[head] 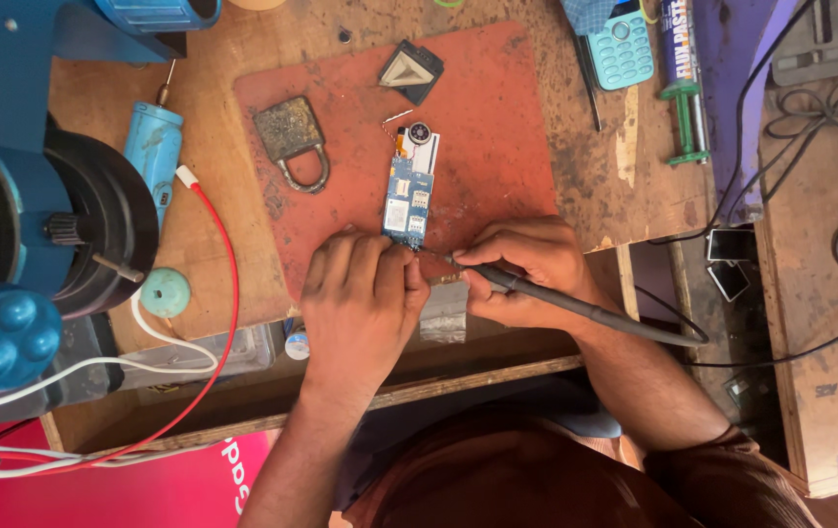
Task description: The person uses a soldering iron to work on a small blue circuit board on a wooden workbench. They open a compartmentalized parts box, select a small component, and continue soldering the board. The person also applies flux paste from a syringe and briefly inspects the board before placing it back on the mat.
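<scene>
Currently, one blue circuit board lies lengthwise on one red-brown mat that covers the middle of the wooden bench. The left hand rests at the near end of the board, fingers curled downward and touching the mat beside the board's lower edge; whether it pinches anything cannot be told. The right hand is closed around one dark soldering iron, held like a pen, with the tip pointing left toward the lower corner of the board, just beside the left fingertips. One black cable runs from the iron's rear toward the right side of the bench. One small clear plastic bag lies at the bench edge between the two hands. On the mat, one metal padlock sits to the left of the board, and one dark triangular piece lies above it, well apart. Off the mat, one blue handheld rotary tool lies at the left, one light-blue keypad phone at the top right, and one flux syringe just beside the phone.
</scene>
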